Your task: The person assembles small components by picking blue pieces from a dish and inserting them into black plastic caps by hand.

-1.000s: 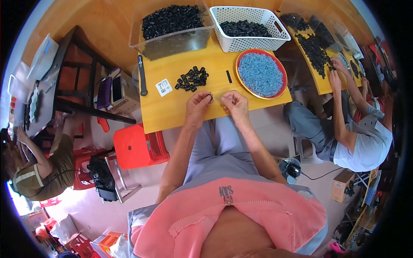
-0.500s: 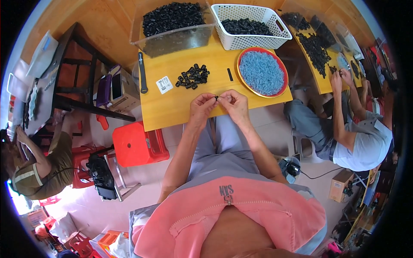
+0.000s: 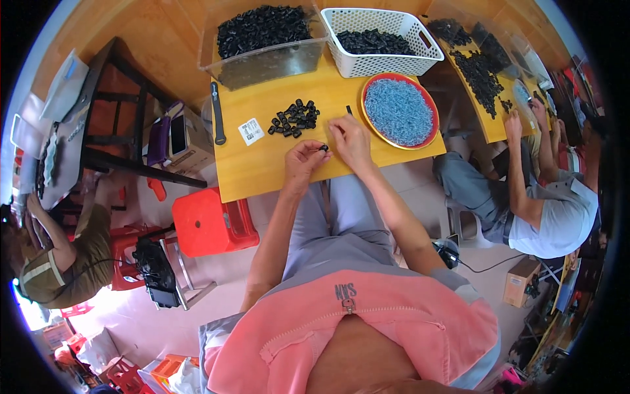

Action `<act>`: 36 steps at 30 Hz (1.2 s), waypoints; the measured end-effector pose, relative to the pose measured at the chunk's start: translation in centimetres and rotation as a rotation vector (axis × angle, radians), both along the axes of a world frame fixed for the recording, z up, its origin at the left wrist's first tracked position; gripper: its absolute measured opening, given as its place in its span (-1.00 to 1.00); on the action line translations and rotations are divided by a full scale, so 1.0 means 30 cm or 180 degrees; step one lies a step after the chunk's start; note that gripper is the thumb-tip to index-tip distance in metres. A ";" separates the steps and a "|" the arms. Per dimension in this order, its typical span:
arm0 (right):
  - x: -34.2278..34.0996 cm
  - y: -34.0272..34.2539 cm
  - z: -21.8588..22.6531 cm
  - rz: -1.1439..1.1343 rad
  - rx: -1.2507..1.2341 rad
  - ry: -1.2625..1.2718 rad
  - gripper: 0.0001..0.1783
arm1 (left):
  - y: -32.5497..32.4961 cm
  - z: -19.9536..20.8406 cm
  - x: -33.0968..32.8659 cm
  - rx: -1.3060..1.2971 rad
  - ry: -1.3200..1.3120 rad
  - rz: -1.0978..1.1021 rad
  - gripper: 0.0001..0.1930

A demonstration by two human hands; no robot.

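Observation:
My left hand [image 3: 302, 165] is closed, pinching a small black cylindrical part [image 3: 324, 148] over the near edge of the yellow table [image 3: 262, 171]. To its right, my right hand [image 3: 352, 140] is low above the tabletop with its fingers bent together. Whatever is in those fingertips, if anything, cannot be made out. Just beyond them shows the end of a black strip [image 3: 349, 109], the rest covered by the hand. A loose pile of short black cylindrical parts [image 3: 294, 119] lies beyond my left hand. A red-rimmed round tray [image 3: 436, 128] holds many small bluish clear pieces.
A clear bin [image 3: 269, 65] and a white perforated basket [image 3: 367, 64], both with black parts, stand at the back. A white label card [image 3: 251, 131] and a black strap-like tool [image 3: 217, 115] lie left. A red stool [image 3: 203, 223] stands nearby. Other people work on both sides.
My hands have come apart. The left has moved slightly left and down with the black part; the right has moved up toward the black strip, now partly covering it.

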State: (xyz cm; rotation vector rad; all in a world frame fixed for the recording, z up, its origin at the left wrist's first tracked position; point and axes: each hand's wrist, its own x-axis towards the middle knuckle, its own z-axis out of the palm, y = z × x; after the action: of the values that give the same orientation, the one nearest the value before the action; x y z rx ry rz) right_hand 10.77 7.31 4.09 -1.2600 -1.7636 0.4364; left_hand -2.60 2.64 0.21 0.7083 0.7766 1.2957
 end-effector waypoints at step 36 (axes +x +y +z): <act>0.069 -0.047 0.011 0.1156 -0.1722 0.1293 -0.84 | 0.002 0.000 -0.003 -0.0106 -0.0340 0.0108 -0.87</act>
State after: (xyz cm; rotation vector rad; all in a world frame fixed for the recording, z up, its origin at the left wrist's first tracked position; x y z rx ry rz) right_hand 12.85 5.90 4.41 -1.0906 -1.5636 1.3513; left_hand -2.68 2.70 0.21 0.5968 0.7245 1.3373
